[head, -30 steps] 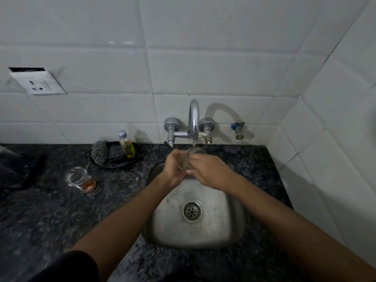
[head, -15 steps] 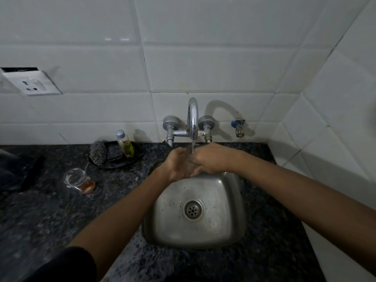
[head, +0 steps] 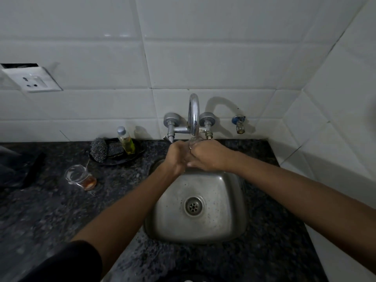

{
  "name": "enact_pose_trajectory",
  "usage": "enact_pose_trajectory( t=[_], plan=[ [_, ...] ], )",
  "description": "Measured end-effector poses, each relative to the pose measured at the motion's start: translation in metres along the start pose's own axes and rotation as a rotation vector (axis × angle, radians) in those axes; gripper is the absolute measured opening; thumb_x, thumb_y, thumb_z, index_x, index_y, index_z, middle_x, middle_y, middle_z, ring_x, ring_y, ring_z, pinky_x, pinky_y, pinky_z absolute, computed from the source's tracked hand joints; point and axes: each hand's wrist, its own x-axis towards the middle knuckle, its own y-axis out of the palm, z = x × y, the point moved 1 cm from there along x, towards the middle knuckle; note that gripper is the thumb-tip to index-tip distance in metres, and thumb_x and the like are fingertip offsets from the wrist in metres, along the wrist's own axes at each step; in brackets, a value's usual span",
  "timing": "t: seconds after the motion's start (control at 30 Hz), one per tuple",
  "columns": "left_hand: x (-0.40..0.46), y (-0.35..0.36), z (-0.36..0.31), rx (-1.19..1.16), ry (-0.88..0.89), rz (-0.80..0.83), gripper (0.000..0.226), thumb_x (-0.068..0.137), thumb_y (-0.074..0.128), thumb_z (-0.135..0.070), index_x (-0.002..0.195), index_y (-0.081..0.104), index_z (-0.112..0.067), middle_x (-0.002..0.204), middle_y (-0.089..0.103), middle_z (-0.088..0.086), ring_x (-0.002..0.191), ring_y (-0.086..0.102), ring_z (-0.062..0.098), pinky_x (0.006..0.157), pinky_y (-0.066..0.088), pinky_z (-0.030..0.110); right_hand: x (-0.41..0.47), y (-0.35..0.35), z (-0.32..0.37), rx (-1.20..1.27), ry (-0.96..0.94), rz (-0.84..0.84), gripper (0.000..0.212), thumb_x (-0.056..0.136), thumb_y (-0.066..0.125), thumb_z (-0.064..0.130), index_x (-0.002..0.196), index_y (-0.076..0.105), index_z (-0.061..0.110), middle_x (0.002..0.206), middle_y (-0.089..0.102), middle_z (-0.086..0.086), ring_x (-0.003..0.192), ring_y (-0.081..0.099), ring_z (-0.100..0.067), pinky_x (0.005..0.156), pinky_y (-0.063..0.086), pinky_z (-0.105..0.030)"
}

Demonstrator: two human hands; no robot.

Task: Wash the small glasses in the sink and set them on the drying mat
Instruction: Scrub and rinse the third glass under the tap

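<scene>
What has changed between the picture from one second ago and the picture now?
Both hands, left hand and right hand, moved slightly back toward the curved chrome tap, closing more tightly around the small clear glass under its spout; nothing was let go. The second small glass with brownish residue, the little yellow soap bottle and the steel sink stayed as they were.
</scene>
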Motion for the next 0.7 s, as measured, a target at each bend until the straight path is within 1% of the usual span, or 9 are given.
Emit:
enact_pose_trajectory(
  t=[0.03, 0.1, 0.2, 0.27, 0.4, 0.5, 0.57, 0.63, 0.7],
  plan=[
    [-0.001, 0.001, 0.002, -0.092, -0.001, -0.021, 0.046, 0.104, 0.027, -0.017, 0.11, 0.069, 0.002, 0.097, 0.074, 0.016, 0.082, 0.074, 0.026, 0.074, 0.059, 0.036, 0.002, 0.003, 0.003, 0.034, 0.031, 0.0, 0.028, 0.101, 0.064, 0.04, 0.103, 0.071, 0.013, 0.115, 0.067, -0.007, 0.101, 0.064, -0.021, 0.082, 0.05, -0.035],
    [-0.001, -0.002, 0.01, -0.127, -0.051, -0.062, 0.047, 0.106, 0.025, -0.02, 0.105, 0.067, 0.0, 0.085, 0.073, 0.014, 0.068, 0.072, 0.024, 0.055, 0.057, 0.029, 0.005, 0.01, -0.004, -0.022, 0.017, 0.008, 0.035, 0.101, 0.062, 0.046, 0.107, 0.069, 0.012, 0.112, 0.065, -0.006, 0.094, 0.06, -0.018, 0.08, 0.046, -0.033],
    [-0.004, -0.007, 0.006, 0.109, -0.125, -0.048, 0.04, 0.106, 0.039, -0.029, 0.099, 0.073, -0.008, 0.084, 0.071, 0.011, 0.065, 0.069, 0.023, 0.053, 0.057, 0.032, 0.001, 0.01, -0.01, -0.172, -0.137, 0.103, 0.014, 0.101, 0.058, 0.018, 0.108, 0.068, 0.01, 0.108, 0.067, -0.006, 0.096, 0.066, -0.024, 0.088, 0.05, -0.041],
    [-0.006, -0.005, 0.003, 0.121, -0.128, -0.014, 0.045, 0.107, 0.039, -0.025, 0.088, 0.076, -0.007, 0.077, 0.069, 0.008, 0.061, 0.068, 0.019, 0.052, 0.057, 0.03, -0.002, 0.018, -0.014, -0.137, -0.157, 0.024, 0.012, 0.098, 0.06, 0.012, 0.101, 0.071, 0.011, 0.102, 0.069, -0.006, 0.092, 0.068, -0.025, 0.078, 0.053, -0.039],
    [-0.012, 0.004, 0.011, -0.14, -0.018, -0.043, 0.044, 0.106, 0.025, -0.018, 0.096, 0.064, -0.002, 0.073, 0.067, 0.009, 0.056, 0.066, 0.018, 0.043, 0.048, 0.021, 0.001, 0.016, 0.0, 0.042, 0.111, -0.004, 0.038, 0.099, 0.066, 0.047, 0.11, 0.069, 0.011, 0.11, 0.069, -0.007, 0.098, 0.068, -0.024, 0.082, 0.054, -0.037],
    [-0.011, -0.001, 0.007, -0.066, -0.076, -0.023, 0.043, 0.104, 0.027, -0.024, 0.1, 0.065, -0.005, 0.075, 0.069, 0.009, 0.061, 0.065, 0.022, 0.049, 0.049, 0.025, 0.001, 0.005, -0.001, -0.076, -0.009, 0.099, 0.024, 0.098, 0.069, 0.035, 0.108, 0.073, 0.014, 0.106, 0.071, -0.004, 0.095, 0.069, -0.023, 0.079, 0.054, -0.035],
    [-0.01, 0.0, -0.004, 0.111, -0.109, 0.01, 0.04, 0.107, 0.034, -0.025, 0.096, 0.069, -0.008, 0.075, 0.069, 0.006, 0.063, 0.067, 0.021, 0.055, 0.056, 0.03, 0.002, 0.008, -0.007, -0.179, -0.193, 0.014, 0.006, 0.091, 0.077, 0.015, 0.095, 0.076, 0.011, 0.097, 0.071, -0.004, 0.088, 0.069, -0.024, 0.072, 0.057, -0.037],
    [-0.01, 0.005, -0.008, 0.131, -0.067, 0.014, 0.04, 0.105, 0.039, -0.017, 0.082, 0.071, -0.008, 0.067, 0.066, 0.004, 0.056, 0.064, 0.018, 0.051, 0.055, 0.028, 0.0, 0.008, -0.003, -0.106, -0.107, -0.049, 0.011, 0.093, 0.076, 0.02, 0.094, 0.076, 0.01, 0.098, 0.072, -0.006, 0.09, 0.07, -0.024, 0.074, 0.056, -0.037],
    [-0.01, 0.007, -0.005, -0.011, 0.022, -0.028, 0.048, 0.104, 0.033, -0.013, 0.081, 0.074, -0.004, 0.073, 0.07, 0.008, 0.064, 0.068, 0.019, 0.062, 0.059, 0.031, 0.004, 0.007, 0.01, -0.053, 0.062, -0.091, 0.032, 0.102, 0.063, 0.039, 0.099, 0.074, 0.009, 0.104, 0.071, -0.008, 0.096, 0.068, -0.023, 0.087, 0.054, -0.039]
  ],
)
